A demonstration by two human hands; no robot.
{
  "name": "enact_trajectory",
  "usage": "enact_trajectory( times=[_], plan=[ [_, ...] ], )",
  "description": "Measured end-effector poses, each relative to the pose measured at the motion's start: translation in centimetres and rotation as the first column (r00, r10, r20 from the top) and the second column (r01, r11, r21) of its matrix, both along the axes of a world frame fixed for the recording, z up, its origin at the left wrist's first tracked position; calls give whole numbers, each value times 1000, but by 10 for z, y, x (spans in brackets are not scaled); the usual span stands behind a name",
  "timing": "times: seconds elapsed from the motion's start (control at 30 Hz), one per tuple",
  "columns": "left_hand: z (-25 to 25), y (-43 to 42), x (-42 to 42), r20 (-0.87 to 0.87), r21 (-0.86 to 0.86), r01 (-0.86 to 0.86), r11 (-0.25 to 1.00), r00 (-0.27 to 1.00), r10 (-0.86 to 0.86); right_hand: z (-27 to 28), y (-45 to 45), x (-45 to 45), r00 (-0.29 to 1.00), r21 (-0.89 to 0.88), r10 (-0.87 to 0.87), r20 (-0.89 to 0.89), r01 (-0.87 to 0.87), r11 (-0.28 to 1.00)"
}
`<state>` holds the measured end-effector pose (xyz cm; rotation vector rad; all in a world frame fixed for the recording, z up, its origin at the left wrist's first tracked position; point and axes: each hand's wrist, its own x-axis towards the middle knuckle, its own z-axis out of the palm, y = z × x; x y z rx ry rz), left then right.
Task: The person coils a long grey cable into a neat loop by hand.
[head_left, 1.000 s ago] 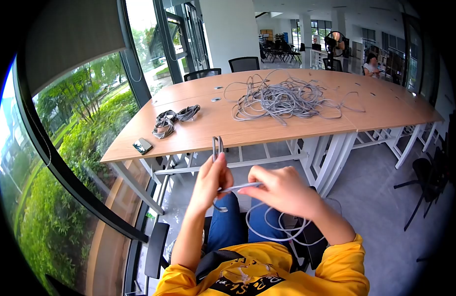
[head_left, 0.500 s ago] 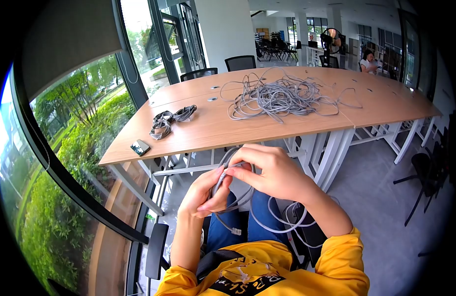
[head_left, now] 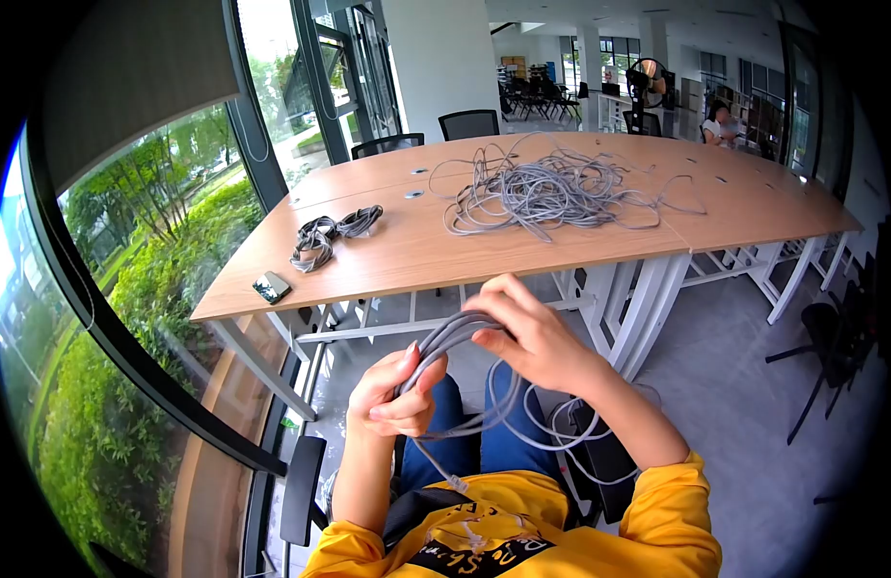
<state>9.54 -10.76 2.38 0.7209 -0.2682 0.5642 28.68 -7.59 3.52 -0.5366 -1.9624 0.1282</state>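
Note:
A grey network cable (head_left: 449, 337) is gathered into several loops in front of my lap. My left hand (head_left: 395, 393) is closed round one side of the bundle. At the upper right end of the loops, the curled fingers and thumb of my right hand (head_left: 537, 337) close round the cable; its palm side is partly hidden. One end with a clear plug (head_left: 455, 483) dangles below my left hand, over the yellow shirt. A loose length of cable (head_left: 551, 445) hangs in wide curves at the right, by my leg and the chair.
On the wooden table (head_left: 387, 279) ahead lie a large tangle of grey cable (head_left: 551, 193), bundled cables (head_left: 320, 236) and a phone-like dark object (head_left: 271, 287). An armrest (head_left: 302, 491) is at my left, with windows beyond. A person (head_left: 717, 127) sits far back right.
My right hand has moved up and right, away from my left hand, and the loops are drawn out longer between them. The dangling plug has swung slightly lower.

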Motion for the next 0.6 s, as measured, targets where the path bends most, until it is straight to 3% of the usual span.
enact_trajectory(
  times=[0.03,0.1,0.17,0.2,0.23,0.27,0.3,0.33,0.37,0.4,0.43,0.5,0.6],
  plan=[
    [1,0,-1,-1,3,2,1000,1000,-2,1,0,1,1000,3,-2,-1,2,1000],
    [3,-2,-4,28,6,20,1000,999,-20,4,-1,2,988,-214,98,118,-71,974],
    [2,-1,-6,53,1,13,1000,999,-13,5,-6,-2,982,-240,36,185,10,971],
    [0,1,-7,42,18,-42,999,998,41,-1,-4,-7,974,-463,228,-16,-209,861],
    [0,2,-9,32,38,-97,995,995,95,-3,-3,-9,900,-607,356,-250,-432,667],
    [4,0,-11,-71,91,-218,972,972,224,0,-5,-8,900,-604,357,-249,-433,669],
    [7,-1,-11,-69,94,-219,971,972,226,6,-9,-6,852,-699,376,-364,-517,494],
    [10,0,-11,-173,150,-376,915,901,398,10,-10,-4,798,-753,369,-476,-587,298],
    [13,-1,-10,-264,219,-513,830,788,556,10,-8,-4,798,-754,373,-474,-586,297],
    [16,-4,-5,-316,395,-628,671,593,741,9,-8,-3,771,-727,346,-535,-628,276],
    [16,-3,-1,-314,392,-633,668,590,744,9,-7,-3,740,-698,318,-592,-668,255],
    [15,1,5,-306,470,-748,468,360,882,11,-6,-3,753,-705,282,-595,-657,267],
    [17,6,12,-314,386,-757,528,430,846,11,0,-2,711,-651,184,-679,-698,297]
  ],
)
